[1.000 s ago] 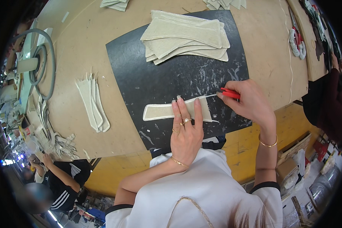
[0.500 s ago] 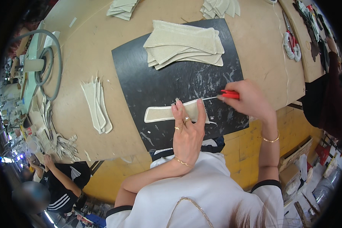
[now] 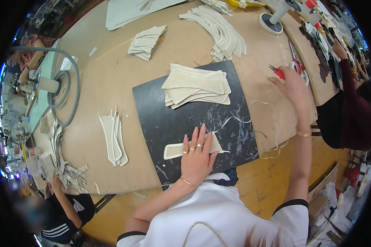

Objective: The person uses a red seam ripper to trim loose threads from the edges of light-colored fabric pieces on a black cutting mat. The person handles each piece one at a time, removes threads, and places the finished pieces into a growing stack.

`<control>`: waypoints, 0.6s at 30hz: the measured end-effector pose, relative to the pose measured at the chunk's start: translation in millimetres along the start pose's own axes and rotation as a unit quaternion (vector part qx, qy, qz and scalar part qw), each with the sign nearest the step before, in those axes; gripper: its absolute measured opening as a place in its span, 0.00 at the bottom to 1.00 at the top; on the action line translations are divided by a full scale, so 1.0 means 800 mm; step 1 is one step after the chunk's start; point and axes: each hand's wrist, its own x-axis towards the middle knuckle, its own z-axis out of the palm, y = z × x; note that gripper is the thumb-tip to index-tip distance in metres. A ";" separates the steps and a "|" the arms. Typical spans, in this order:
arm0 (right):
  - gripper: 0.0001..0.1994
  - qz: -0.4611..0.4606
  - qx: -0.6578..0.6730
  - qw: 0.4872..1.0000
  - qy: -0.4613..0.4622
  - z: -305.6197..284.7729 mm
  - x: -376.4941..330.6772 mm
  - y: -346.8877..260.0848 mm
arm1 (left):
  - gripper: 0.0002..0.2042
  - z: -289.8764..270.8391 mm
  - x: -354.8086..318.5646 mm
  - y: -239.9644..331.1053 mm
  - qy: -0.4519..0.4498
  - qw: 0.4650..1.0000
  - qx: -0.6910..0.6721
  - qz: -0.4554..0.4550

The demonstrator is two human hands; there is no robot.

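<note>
My left hand (image 3: 197,159) lies flat with fingers spread on a beige fabric piece (image 3: 174,151) edged with white piping, pressing it on the black mat (image 3: 152,115). A white cord (image 3: 238,118) trails from the piece's right end across the mat. At the table's right side my right hand (image 3: 293,85) is closed around small red thread snips (image 3: 279,73), their tips pointing up and left. Close by it are larger scissors (image 3: 294,55) with red, white-wrapped handles. A stack of similar beige pieces (image 3: 196,84) sits on the mat's far half.
Several finished-looking strips (image 3: 113,140) lie left of the mat. More fabric stacks (image 3: 147,42) and a curved fanned pile (image 3: 222,35) are farther back. A spool (image 3: 272,24) stands back right. A grey hose (image 3: 75,82) loops at left. Co-workers are at both sides.
My right hand has moved from beside the fabric piece to the far right with the snips. The cord, earlier stretched towards that hand, now lies slack. My left hand's fingers lie flatter. The view has shifted.
</note>
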 end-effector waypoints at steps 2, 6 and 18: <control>0.23 0.030 0.067 0.992 0.102 0.003 -0.040 -0.051 | 0.27 0.002 -0.002 -0.004 0.031 0.999 -0.005 0.004; 0.19 -0.025 0.163 0.985 0.040 -0.006 -0.148 -0.149 | 0.26 0.005 -0.004 -0.004 0.038 0.999 -0.020 -0.007; 0.19 -0.086 0.072 0.982 0.155 0.019 -0.201 -0.197 | 0.25 0.001 -0.002 -0.005 0.051 0.998 -0.027 0.006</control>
